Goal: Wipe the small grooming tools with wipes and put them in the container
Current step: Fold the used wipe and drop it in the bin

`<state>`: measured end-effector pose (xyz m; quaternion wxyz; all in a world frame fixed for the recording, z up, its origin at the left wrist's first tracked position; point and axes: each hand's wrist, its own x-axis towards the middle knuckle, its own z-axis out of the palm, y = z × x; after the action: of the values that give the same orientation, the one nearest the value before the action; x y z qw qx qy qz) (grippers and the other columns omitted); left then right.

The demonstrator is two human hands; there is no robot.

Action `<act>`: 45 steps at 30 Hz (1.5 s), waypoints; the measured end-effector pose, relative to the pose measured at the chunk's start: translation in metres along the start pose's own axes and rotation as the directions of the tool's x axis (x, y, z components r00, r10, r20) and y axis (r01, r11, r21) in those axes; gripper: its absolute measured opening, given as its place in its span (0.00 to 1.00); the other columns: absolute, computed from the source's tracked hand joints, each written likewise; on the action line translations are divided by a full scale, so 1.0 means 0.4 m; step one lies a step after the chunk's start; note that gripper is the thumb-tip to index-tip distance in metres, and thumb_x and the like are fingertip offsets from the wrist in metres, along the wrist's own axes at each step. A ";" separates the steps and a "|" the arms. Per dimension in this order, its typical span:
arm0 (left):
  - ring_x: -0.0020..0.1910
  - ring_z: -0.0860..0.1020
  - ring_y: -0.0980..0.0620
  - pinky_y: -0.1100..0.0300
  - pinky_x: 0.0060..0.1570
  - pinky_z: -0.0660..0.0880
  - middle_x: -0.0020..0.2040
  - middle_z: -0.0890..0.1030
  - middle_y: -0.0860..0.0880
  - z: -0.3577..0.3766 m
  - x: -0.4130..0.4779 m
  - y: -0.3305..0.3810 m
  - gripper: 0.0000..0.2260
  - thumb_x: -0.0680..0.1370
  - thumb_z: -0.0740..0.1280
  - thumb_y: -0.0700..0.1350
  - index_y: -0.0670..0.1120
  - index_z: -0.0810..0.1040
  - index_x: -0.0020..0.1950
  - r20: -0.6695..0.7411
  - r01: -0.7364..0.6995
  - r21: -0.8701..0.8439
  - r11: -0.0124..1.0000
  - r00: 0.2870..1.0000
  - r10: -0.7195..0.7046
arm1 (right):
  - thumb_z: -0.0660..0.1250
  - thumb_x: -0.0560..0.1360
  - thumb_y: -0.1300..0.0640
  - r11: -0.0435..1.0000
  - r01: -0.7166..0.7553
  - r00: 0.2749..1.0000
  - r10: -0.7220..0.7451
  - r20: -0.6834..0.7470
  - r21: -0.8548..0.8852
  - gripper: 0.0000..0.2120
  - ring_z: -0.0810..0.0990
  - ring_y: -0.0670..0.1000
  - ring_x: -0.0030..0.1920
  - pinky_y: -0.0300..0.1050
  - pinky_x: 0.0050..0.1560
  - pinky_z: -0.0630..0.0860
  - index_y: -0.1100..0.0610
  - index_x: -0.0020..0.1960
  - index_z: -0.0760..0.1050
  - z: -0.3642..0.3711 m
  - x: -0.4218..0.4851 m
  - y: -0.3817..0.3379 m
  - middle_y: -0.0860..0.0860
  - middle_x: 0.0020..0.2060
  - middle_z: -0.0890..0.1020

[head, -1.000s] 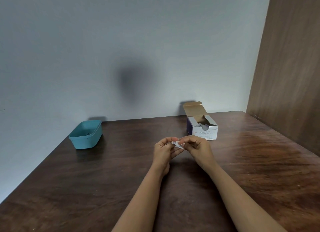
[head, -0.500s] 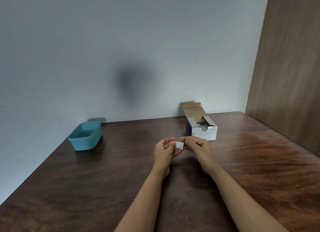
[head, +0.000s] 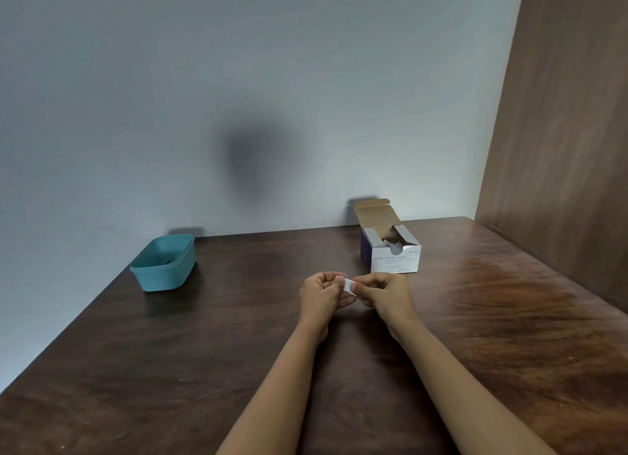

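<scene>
White shows wider between my fingertips than it did a second ago. Then the wipe (head: 348, 286) was a crumpled scrap with grey marks; now it lies out as a flatter, plain strip. Both hands have stayed where they were, low over the middle of the counter (head: 142, 386), just in front of the box, and nothing else on it has shifted.

My left hand (head: 322, 295) pinches the left end of the wipe and my right hand (head: 385, 295) pinches the right end, each grip closed on it with the fingers curled in and the thumb on top. The hands nearly touch, knuckles facing each other, with only the strip between them. My bare forearms run up from the bottom edge and draw together toward the wrists.

The wipe is small, thin and pale, held clear of the wood. Whether it is bare cloth or a sachet I cannot tell.

Just beyond my right hand stands the alcohol swab box (head: 396, 263), white-fronted with a purple side, its brown lid flap folded back and pale packets showing inside. Well to the left, near the counter's far edge, sits the teal container (head: 163, 278), with something small and dark in it that I cannot make out. Behind both rises a grey-blue wall (head: 170, 97), and a wood-grain panel (head: 564, 148) closes off the right.
</scene>
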<state>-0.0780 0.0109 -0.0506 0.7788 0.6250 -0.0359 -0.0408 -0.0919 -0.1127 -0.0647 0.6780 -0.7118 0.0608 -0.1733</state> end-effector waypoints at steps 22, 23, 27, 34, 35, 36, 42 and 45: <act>0.35 0.82 0.46 0.60 0.31 0.81 0.41 0.81 0.38 0.038 -0.076 0.035 0.05 0.77 0.63 0.32 0.38 0.75 0.42 -0.046 0.139 0.020 0.990 0.989 -0.138 | 0.72 0.69 0.67 0.998 -0.029 0.993 0.023 -0.119 -0.047 0.04 0.74 0.41 0.27 0.34 0.32 0.71 0.59 0.38 0.82 -0.020 -0.096 -0.051 0.51 0.31 0.81; 0.35 0.82 0.46 0.60 0.32 0.81 0.41 0.81 0.38 0.042 -0.088 0.031 0.04 0.77 0.64 0.33 0.37 0.76 0.43 -0.050 0.150 0.007 0.989 0.987 -0.150 | 0.73 0.69 0.67 0.998 -0.032 0.991 0.025 -0.131 -0.052 0.05 0.73 0.40 0.26 0.34 0.32 0.71 0.59 0.37 0.82 -0.026 -0.109 -0.051 0.50 0.30 0.81; 0.35 0.83 0.46 0.58 0.35 0.82 0.42 0.82 0.37 0.061 -0.144 0.022 0.02 0.78 0.65 0.35 0.36 0.76 0.47 -0.016 0.193 -0.045 0.980 0.981 -0.194 | 0.73 0.69 0.66 0.996 -0.076 0.984 0.068 -0.165 -0.044 0.09 0.73 0.41 0.28 0.37 0.35 0.72 0.54 0.34 0.81 -0.066 -0.161 -0.059 0.47 0.28 0.80; 0.38 0.83 0.45 0.56 0.37 0.82 0.44 0.81 0.36 0.138 -0.292 0.011 0.07 0.81 0.59 0.35 0.35 0.74 0.47 0.148 0.292 -0.079 0.953 0.949 -0.278 | 0.69 0.72 0.66 0.991 -0.131 0.978 0.128 -0.168 -0.008 0.09 0.72 0.48 0.29 0.37 0.31 0.70 0.55 0.36 0.82 -0.205 -0.307 -0.073 0.51 0.28 0.79; 0.38 0.83 0.45 0.56 0.37 0.82 0.44 0.81 0.36 0.150 -0.312 0.008 0.08 0.81 0.58 0.36 0.34 0.75 0.49 0.172 0.298 -0.076 0.952 0.944 -0.282 | 0.68 0.73 0.66 0.992 -0.126 0.977 0.121 -0.175 -0.018 0.09 0.73 0.47 0.29 0.37 0.31 0.71 0.55 0.37 0.83 -0.226 -0.331 -0.076 0.52 0.29 0.80; 0.38 0.83 0.45 0.56 0.37 0.82 0.45 0.81 0.36 0.163 -0.333 0.006 0.09 0.82 0.57 0.37 0.34 0.75 0.50 0.203 0.303 -0.068 0.951 0.937 -0.284 | 0.68 0.73 0.66 0.992 -0.122 0.976 0.116 -0.185 -0.022 0.09 0.74 0.47 0.29 0.37 0.31 0.72 0.55 0.38 0.83 -0.248 -0.356 -0.080 0.53 0.30 0.81; 0.44 0.84 0.46 0.56 0.42 0.82 0.50 0.82 0.38 0.232 -0.471 -0.004 0.13 0.84 0.53 0.43 0.38 0.73 0.58 0.314 0.248 0.090 0.965 0.912 -0.264 | 0.67 0.76 0.64 0.983 -0.112 0.966 0.142 -0.215 0.146 0.04 0.78 0.45 0.29 0.34 0.31 0.76 0.61 0.45 0.80 -0.392 -0.518 -0.126 0.53 0.30 0.80; 0.45 0.84 0.48 0.58 0.44 0.82 0.51 0.82 0.39 0.256 -0.557 -0.017 0.12 0.84 0.54 0.44 0.39 0.74 0.58 0.397 0.184 0.097 0.978 0.894 -0.207 | 0.67 0.75 0.65 0.957 -0.136 0.958 0.193 -0.212 0.255 0.03 0.80 0.45 0.30 0.33 0.32 0.76 0.60 0.46 0.79 -0.488 -0.609 -0.139 0.51 0.30 0.81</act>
<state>-0.3104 -0.0659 -0.0361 0.7283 0.6252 -0.1345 -0.2462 -0.3917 -0.2146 -0.0458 0.7583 -0.5925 0.1787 -0.2049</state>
